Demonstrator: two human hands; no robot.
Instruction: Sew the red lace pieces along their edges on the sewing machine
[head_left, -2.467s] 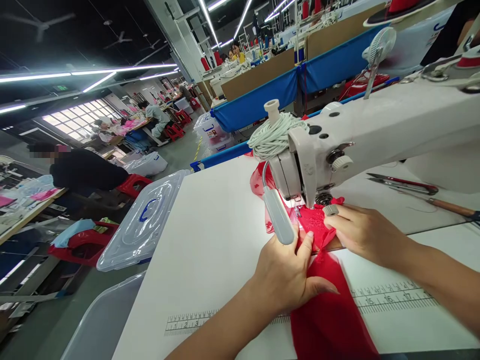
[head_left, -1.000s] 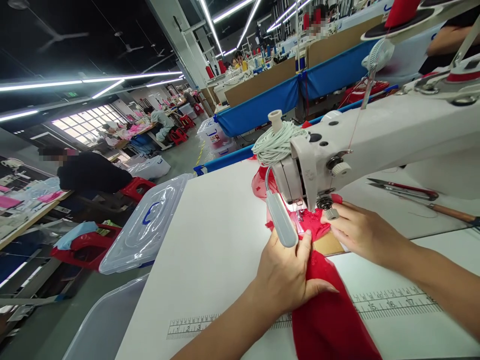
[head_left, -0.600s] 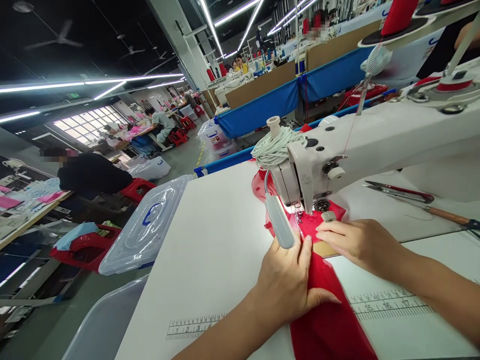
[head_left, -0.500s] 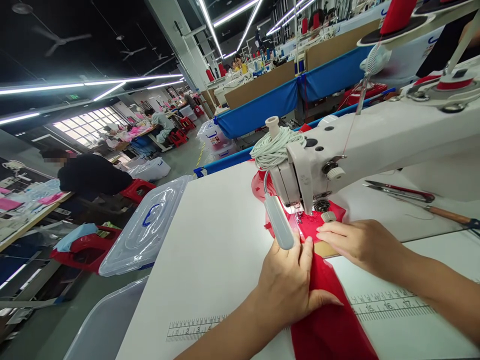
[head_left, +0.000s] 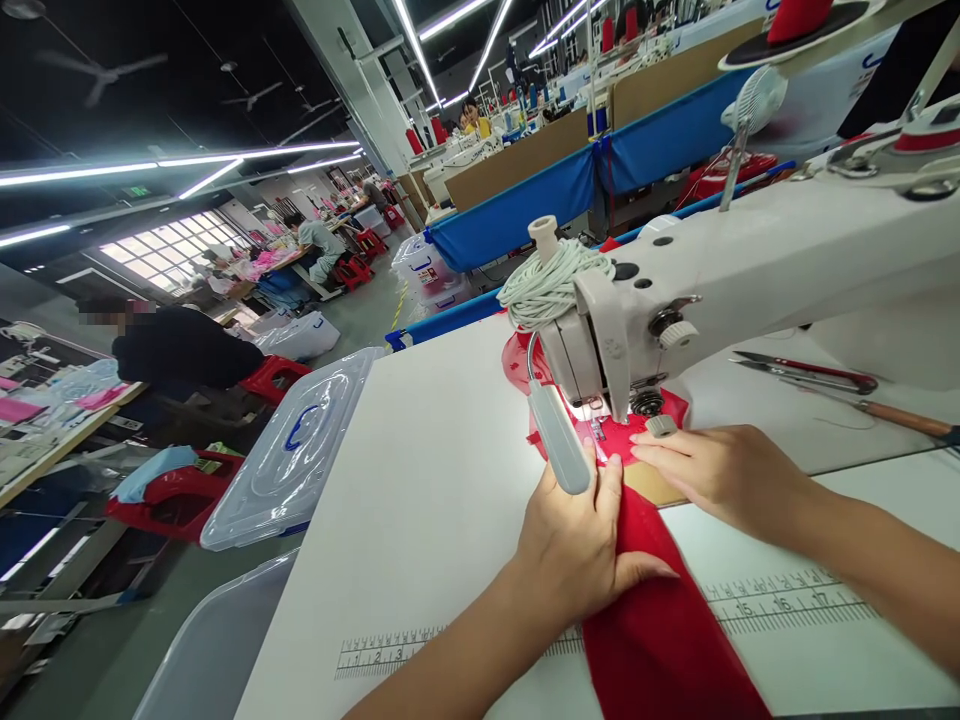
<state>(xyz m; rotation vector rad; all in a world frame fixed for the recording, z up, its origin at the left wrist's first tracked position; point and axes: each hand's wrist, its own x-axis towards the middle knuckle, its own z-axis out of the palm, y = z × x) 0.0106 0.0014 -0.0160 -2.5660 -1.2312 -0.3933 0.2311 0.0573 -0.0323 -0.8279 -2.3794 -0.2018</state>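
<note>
My left hand (head_left: 574,545) is spread, thumb wide, pressing on the red fabric (head_left: 675,640), which runs from ahead of its fingers back past the thumb. My right hand (head_left: 731,475) has its fingertips at the cloth; I can't tell whether they pinch it. Left of the left hand, the worktop (head_left: 420,500) stretches to its edge; the sewing machine (head_left: 780,260) crowds both hands ahead. Since the earliest frame, the bunched fold by the right fingers has flattened.

Cloth (head_left: 664,620) lies seemingly under the sewing machine (head_left: 757,260), box (head_left: 300,435) left, snips (head_left: 817,369) right
</note>
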